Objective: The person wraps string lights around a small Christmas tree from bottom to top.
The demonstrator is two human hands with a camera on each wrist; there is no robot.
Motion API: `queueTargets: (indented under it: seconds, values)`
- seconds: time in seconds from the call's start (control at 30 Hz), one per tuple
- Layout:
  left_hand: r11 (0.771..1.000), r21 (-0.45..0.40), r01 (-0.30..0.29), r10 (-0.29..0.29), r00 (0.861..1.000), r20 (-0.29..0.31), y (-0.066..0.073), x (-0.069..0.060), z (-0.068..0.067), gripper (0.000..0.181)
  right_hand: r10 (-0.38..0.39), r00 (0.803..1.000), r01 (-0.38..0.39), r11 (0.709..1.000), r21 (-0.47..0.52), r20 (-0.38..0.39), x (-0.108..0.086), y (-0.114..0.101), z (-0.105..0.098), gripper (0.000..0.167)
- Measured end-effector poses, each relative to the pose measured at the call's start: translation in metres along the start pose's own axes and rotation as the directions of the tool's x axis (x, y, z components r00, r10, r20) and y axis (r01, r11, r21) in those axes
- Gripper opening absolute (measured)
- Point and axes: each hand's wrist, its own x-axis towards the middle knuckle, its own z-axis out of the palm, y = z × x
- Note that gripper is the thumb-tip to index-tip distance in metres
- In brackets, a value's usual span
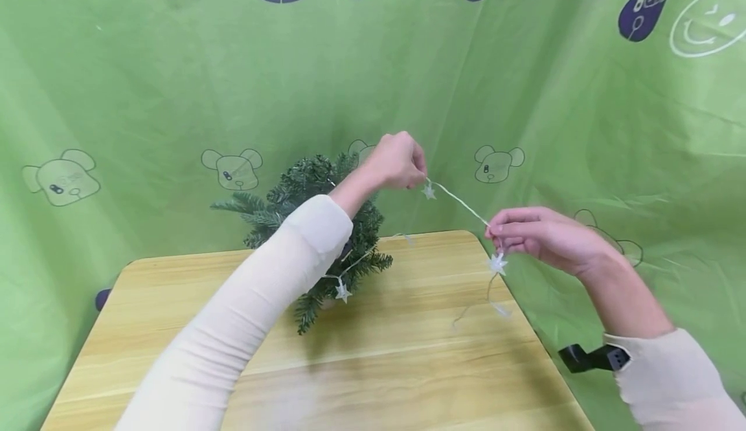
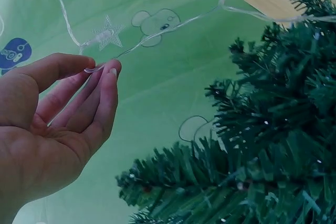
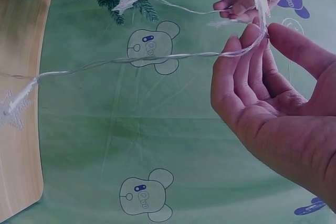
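A clear-wired string of star lights (image 1: 460, 202) stretches between my two hands, right of a small artificial Christmas tree (image 1: 309, 182). Over the tree's right side, my left hand (image 1: 399, 160) pinches the wire between thumb and fingertips, as the left wrist view also shows. My right hand (image 1: 544, 237) pinches the same wire lower and farther right, with one star (image 1: 497, 263) hanging just below its fingers. More wire dangles beneath that star. Another star (image 1: 342, 290) hangs against the front of the tree. My left forearm hides part of the branches.
The tree stands on a light wooden table (image 1: 408, 366) with rounded back corners. Green printed cloth (image 1: 175, 94) hangs behind the table and along its sides. A black device (image 1: 594, 358) is strapped to my right wrist.
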Motion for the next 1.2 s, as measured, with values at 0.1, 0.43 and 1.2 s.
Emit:
queueTargets:
  seconds: [0.1,0.43,1.2]
  values:
    - [1.0,-0.001,0.021,-0.021,1.0,-0.012,-0.002,0.001,-0.001,0.015,0.005,1.0,-0.005,1.0,-0.002,0.0,0.002,0.001,0.001,0.024]
    - [0.999,0.015,0.034,-0.033,0.998,-0.051,-0.01,0.005,-0.018,0.018,0.048,0.999,-0.048,0.999,-0.004,-0.019,0.009,-0.002,0.006,0.02]
    - [0.985,-0.004,0.173,-0.172,0.976,-0.134,-0.046,-0.001,-0.056,0.013,0.075,0.994,-0.078,0.996,-0.037,-0.077,0.012,-0.006,0.007,0.024]
